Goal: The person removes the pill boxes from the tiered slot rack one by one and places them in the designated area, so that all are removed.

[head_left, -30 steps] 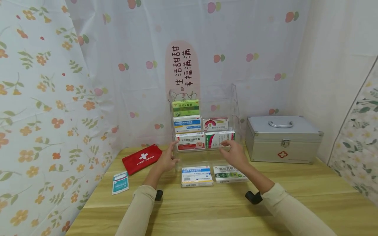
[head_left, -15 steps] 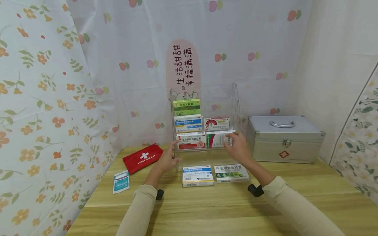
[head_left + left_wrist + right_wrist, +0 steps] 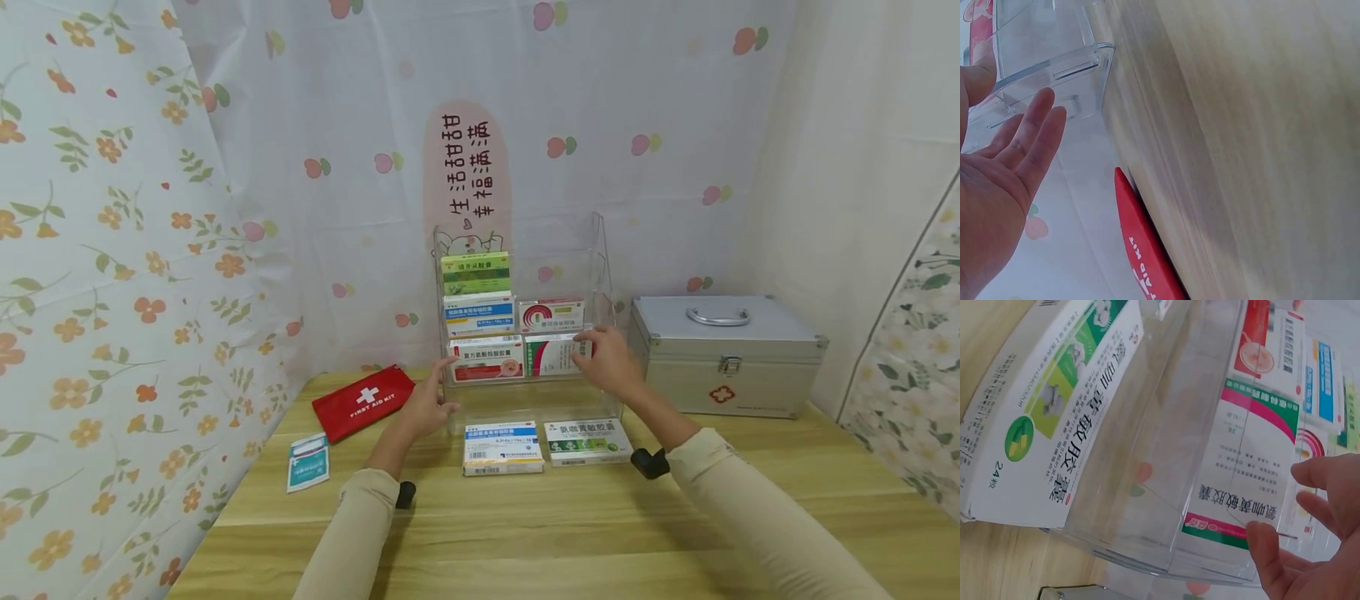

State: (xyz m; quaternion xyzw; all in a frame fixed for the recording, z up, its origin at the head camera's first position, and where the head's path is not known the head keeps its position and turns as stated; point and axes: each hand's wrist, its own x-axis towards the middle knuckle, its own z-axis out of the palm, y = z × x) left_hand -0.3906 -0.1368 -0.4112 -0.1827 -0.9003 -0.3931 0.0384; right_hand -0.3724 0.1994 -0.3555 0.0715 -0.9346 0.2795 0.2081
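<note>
In the head view, my left hand [image 3: 429, 400] is at the left edge of the clear acrylic rack [image 3: 525, 396], an upper fingertip right at its front corner. The left wrist view shows its fingers spread beside the rack. My right hand [image 3: 611, 362] is at the upper right corner of a white, green and magenta medicine box [image 3: 551, 356] standing in the rack's front tier. Seen from the right wrist, its thumb tip overlaps the box's end, with the other fingers loosely bent at the top edge. A red and white medicine box [image 3: 487, 358] stands left of it.
Behind them stand a blue and white box [image 3: 478, 315], a box with red rings [image 3: 551, 315] and a green box [image 3: 475, 273]. Two boxes, blue [image 3: 502, 447] and green [image 3: 587, 440], lie in front. A red pouch [image 3: 363, 402], a sachet [image 3: 308, 462] and a metal case [image 3: 723, 358] flank the rack.
My right hand has shifted up and to the right, from the front of the green and magenta box to its upper right corner. My left hand stays at the rack's edge.
</note>
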